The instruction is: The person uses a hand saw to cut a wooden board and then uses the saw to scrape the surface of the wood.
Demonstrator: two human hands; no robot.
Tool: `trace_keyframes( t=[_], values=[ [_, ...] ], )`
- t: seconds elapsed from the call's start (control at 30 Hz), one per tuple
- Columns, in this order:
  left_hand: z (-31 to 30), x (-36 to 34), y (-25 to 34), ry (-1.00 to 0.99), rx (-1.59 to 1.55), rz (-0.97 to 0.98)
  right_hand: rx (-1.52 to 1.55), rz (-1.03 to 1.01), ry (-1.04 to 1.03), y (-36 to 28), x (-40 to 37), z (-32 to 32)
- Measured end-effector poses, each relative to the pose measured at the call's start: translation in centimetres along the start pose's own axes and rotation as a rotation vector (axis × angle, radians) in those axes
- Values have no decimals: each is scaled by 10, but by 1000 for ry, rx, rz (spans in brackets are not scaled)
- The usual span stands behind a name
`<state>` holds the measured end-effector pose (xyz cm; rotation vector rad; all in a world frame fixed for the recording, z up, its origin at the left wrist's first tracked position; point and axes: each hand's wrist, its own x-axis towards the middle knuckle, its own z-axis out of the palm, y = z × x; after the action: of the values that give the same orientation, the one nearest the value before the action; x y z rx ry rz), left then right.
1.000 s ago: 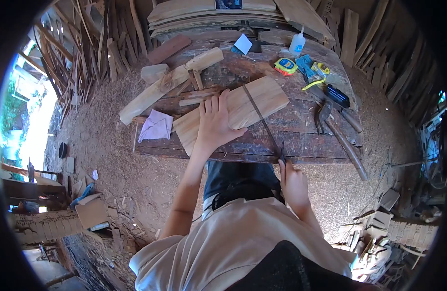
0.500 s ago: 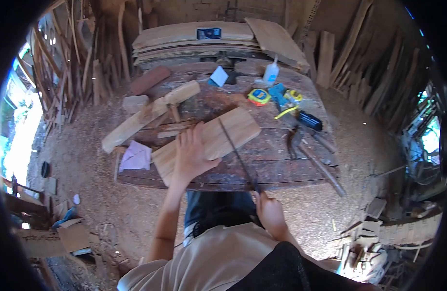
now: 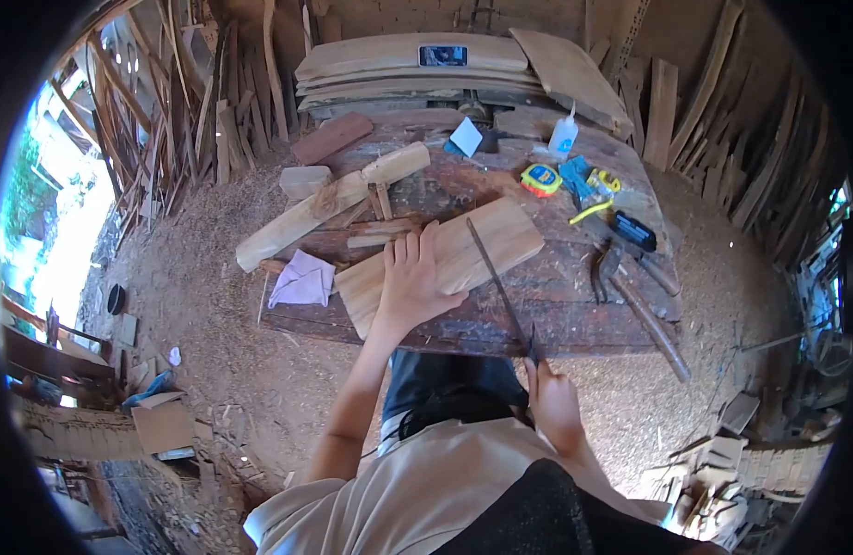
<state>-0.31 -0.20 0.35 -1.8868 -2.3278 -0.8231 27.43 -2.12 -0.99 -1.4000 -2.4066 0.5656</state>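
Pale wood forms the plank [image 3: 509,237], lying aslant on the workbench [image 3: 597,319]; I see the left hand [image 3: 411,282] pressing it palm-down, fingers spread, while the right hand [image 3: 553,400] grips the saw [image 3: 497,281], whose blade crosses the plank. Should palm pressure slacken, the plank could pivot and the blade skid. Rightward, moving room extends to the hammer [image 3: 650,326]; the plank's near corner nears the workbench's front edge.

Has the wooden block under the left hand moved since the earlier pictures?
No; against the bench, the wooden block shows no visible shift, its left end beside the purple cloth.
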Motion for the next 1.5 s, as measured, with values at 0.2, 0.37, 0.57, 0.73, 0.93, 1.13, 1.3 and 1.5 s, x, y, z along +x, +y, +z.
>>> trace_keyframes(
  t=[0.2, 0.37, 0.57, 0.73, 0.93, 1.13, 1.3, 1.5],
  values=[
    [2, 0, -4, 8, -24, 5, -10, -29, 15, -10, 26, 3],
    [2, 0, -1, 6, -8, 5, -43, -53, -4, 5, 1, -6],
    [-1, 0, -2, -16, -5, 13, 21, -12, -5, -14, 32, 2],
    [1, 0, -4, -1, -34, -2, 46, -17, -12, 0, 9, -7],
    [0, 0, 0, -22, 7, 13, 61, 51, -43, -10, 18, -5],
    [1, -1, -4, 10, -20, 3, 56, -34, -5, 1, 15, -3],
    [1, 0, -2, -9, 3, 12, 62, 60, -78, 6, 1, -6],
    [-1, 0, -3, -16, -27, 1, 57, -14, -3, -5, 27, -3]
  ],
)
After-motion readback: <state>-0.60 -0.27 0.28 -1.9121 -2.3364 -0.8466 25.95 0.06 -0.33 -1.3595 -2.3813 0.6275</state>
